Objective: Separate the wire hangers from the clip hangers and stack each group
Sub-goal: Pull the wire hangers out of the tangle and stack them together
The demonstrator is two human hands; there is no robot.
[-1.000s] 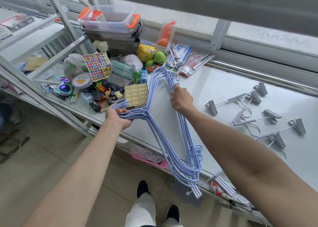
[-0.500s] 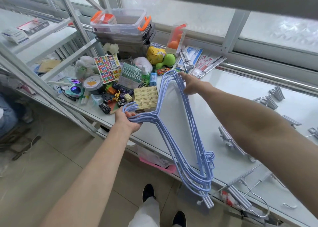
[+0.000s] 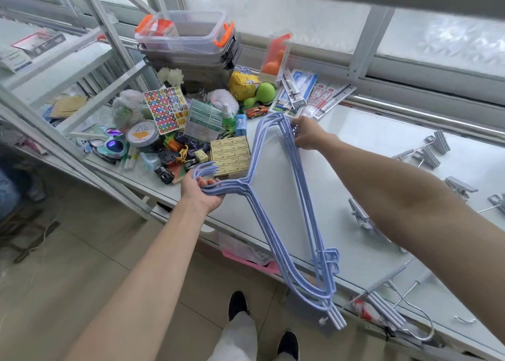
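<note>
Gripping blue wire hangers [image 3: 232,189] two-handed

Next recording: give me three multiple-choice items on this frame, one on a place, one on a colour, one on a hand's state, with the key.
1. Where do the grey clip hangers lie?
A. in a clear box
B. on the floor
C. on the table, right of the held bundle

2. What colour are the wire hangers?
A. light blue
B. red
C. black

3. What is the left hand doing?
A. hanging idle
B. gripping the wire hangers by their necks, just below the hooks
C. pressing flat on the table

Key:
1 C, the clip hangers lie scattered on the white top, right of the bundle.
2 A, every wire in the bundle is pale blue.
3 B, its fingers curl round the necks, while the right hand holds the bundle's far corner.
</note>
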